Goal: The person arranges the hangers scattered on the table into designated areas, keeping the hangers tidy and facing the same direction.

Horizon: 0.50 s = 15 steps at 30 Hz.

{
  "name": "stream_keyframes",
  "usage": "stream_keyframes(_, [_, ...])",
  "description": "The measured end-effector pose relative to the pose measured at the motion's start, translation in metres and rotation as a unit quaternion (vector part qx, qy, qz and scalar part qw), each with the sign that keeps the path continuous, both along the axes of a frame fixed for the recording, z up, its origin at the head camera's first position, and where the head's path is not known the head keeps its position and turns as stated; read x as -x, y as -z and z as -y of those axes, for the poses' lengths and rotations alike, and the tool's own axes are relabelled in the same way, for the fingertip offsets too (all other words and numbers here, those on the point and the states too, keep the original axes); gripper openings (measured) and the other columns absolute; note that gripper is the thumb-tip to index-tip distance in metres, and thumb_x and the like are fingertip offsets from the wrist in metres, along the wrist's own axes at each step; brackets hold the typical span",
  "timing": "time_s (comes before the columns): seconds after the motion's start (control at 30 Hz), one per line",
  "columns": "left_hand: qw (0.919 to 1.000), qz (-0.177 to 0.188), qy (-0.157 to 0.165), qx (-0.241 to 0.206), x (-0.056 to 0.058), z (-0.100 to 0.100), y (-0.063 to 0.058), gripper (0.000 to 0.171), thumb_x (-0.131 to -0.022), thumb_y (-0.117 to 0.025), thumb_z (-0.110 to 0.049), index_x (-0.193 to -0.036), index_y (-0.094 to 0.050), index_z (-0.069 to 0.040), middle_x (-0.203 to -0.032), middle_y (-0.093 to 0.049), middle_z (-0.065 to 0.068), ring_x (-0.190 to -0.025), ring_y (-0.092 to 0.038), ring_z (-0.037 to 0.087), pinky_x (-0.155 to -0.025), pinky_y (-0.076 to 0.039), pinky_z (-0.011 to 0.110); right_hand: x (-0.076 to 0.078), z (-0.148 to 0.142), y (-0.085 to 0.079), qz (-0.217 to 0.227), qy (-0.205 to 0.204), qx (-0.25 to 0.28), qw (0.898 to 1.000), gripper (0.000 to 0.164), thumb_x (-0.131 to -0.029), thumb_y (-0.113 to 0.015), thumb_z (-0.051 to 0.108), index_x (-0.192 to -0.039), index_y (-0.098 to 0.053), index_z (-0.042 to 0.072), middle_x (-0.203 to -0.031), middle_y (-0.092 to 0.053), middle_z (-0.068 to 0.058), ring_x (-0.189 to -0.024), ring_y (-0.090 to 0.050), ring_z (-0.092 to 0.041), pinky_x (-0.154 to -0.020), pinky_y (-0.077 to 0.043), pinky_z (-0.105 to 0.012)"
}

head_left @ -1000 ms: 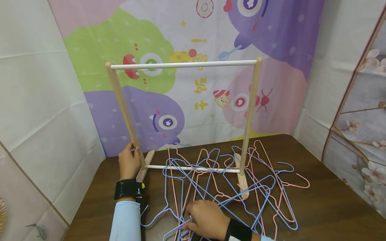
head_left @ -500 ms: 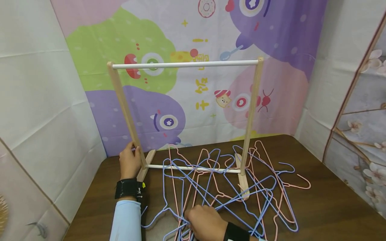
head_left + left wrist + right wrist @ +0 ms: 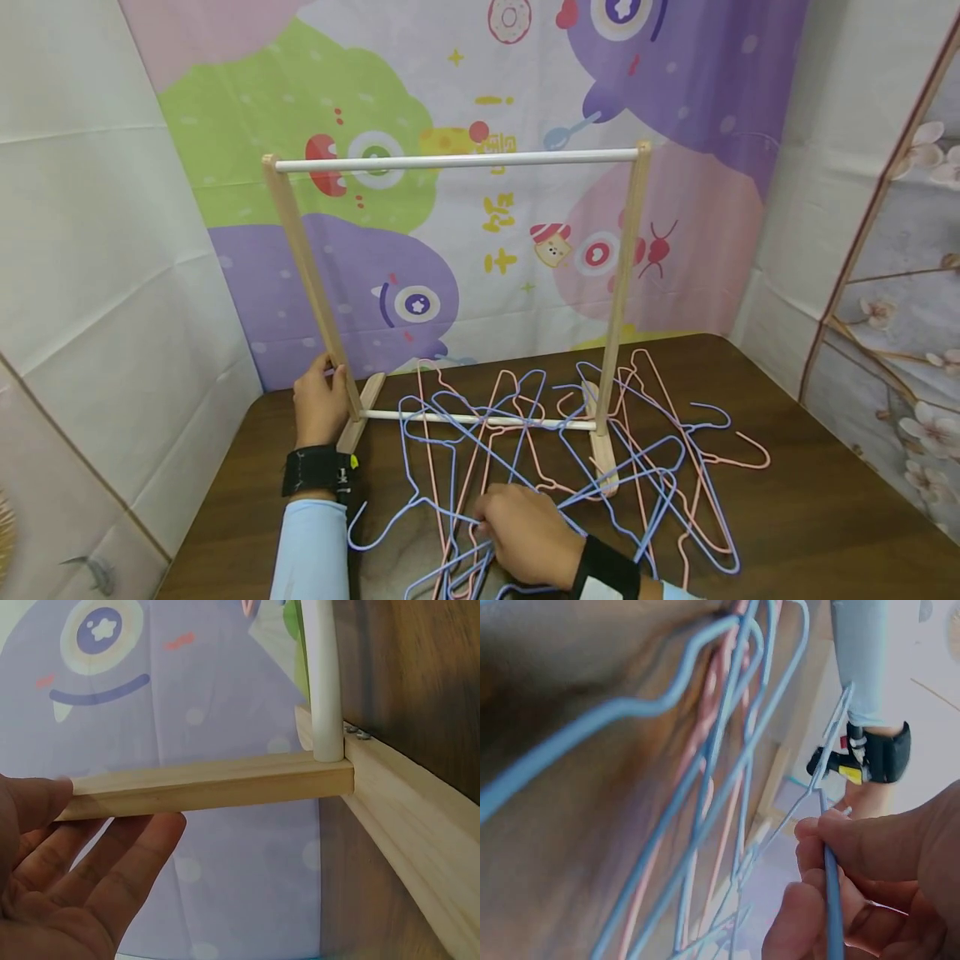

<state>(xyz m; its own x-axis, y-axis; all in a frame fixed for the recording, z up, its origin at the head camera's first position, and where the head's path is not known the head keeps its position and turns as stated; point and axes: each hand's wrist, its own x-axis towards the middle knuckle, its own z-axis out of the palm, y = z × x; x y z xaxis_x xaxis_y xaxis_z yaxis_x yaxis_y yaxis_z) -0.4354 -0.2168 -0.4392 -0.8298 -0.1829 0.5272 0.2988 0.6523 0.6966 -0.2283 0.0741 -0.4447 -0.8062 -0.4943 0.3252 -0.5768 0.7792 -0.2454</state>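
In the head view a rack with a white top rod and wooden side posts stands on the table. My left hand holds the lower part of its left post; the left wrist view shows thumb and fingers on either side of this post. At the front of a tangled heap, my right hand pinches a blue hanger, its hook pointing left. Up close, thumb and fingers close on the hanger's wire. Part of this hanger is hidden behind the hand.
Several blue and pink hangers lie crossed over the rack's lower rod and right foot. A pink hanger hook sticks out to the right. A cartoon-printed cloth hangs behind the brown table.
My right hand closes on the blue hanger and lifts it a little, up and to the right; its hook shifts with it. My left hand stays on the post.
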Motion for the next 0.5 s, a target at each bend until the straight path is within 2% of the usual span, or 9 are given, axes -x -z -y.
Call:
stream_keyframes(0.17, [0.9999,0.005,0.005,-0.009,-0.001,0.001,-0.001,0.03,-0.104,-0.059,-0.01,-0.132,-0.064,0.001,-0.125,-0.068,0.024,-0.103,-0.07,0.044,-0.09,-0.055,0.059,0.002,-0.007,-0.009,-0.001,0.012,0.018,1.0,0.016,-0.087,-0.074,0.01,-0.077,-0.067,0.02,-0.074,-0.057,0.012,-0.067,-0.055,-0.003,-0.056,-0.046,-0.026])
stream_keyframes(0.5, [1.0,-0.009,0.003,0.003,0.0,0.002,0.0,0.03,-0.102,-0.06,-0.007,-0.131,-0.064,0.002,-0.124,-0.068,0.025,-0.111,-0.066,0.049,-0.097,-0.048,0.063,0.008,-0.012,-0.02,0.057,0.035,0.107,0.992,0.011,-0.093,-0.07,0.008,-0.085,-0.07,0.016,-0.079,-0.059,0.012,-0.07,-0.051,-0.003,-0.057,-0.043,-0.025])
